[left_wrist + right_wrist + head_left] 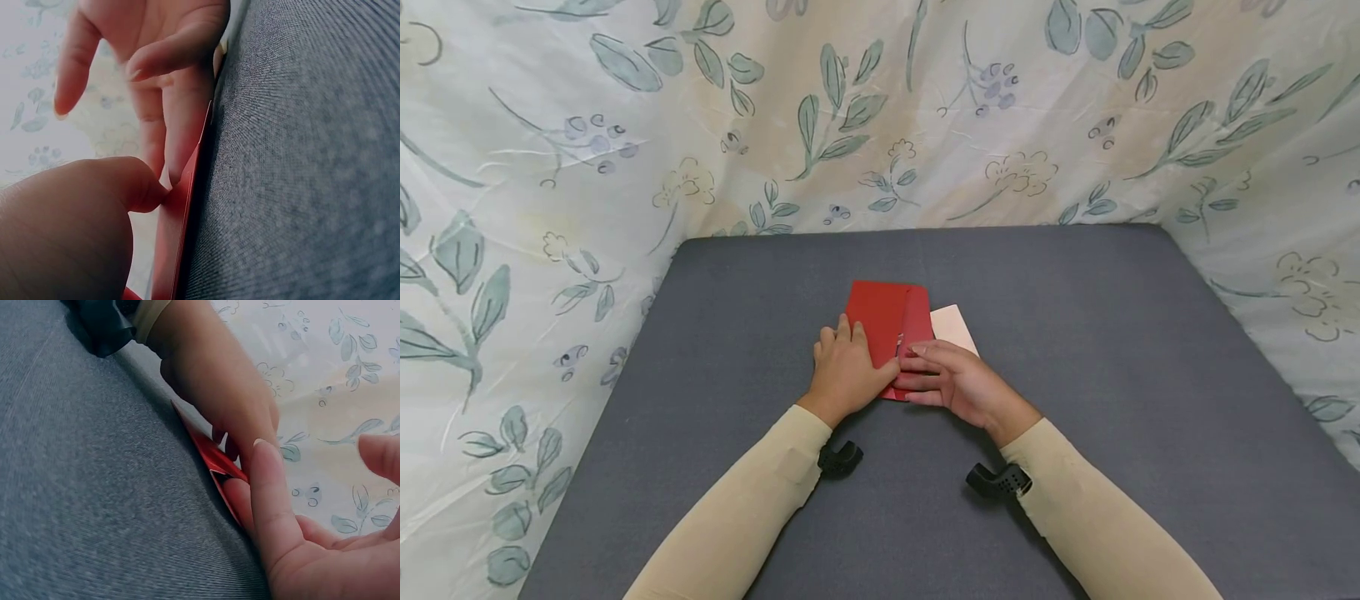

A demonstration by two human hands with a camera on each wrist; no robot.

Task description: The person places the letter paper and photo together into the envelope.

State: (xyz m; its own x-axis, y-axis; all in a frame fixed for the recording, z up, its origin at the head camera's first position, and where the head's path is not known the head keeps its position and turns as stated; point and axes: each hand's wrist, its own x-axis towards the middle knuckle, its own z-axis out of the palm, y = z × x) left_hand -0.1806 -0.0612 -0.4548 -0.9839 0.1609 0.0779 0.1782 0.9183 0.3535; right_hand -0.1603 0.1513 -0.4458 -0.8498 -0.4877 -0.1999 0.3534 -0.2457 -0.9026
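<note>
A red envelope lies on the dark grey table, with a narrow strip or flap along its right side. My left hand presses on its left part, fingers spread and thumb reaching toward the flap. On the flap side rests my right hand, palm turned inward and fingers extended. In the right wrist view, a right fingertip sits at a gap between the red layers. The left thumb touches the envelope close to the right fingers. A pale pink card or paper lies beside the envelope, partly hidden by the right hand.
The grey table surrounds the envelope. A white cloth with printed leaves and flowers stands behind and along both sides. Black wrist mounts hang below both sleeves, close to the tabletop.
</note>
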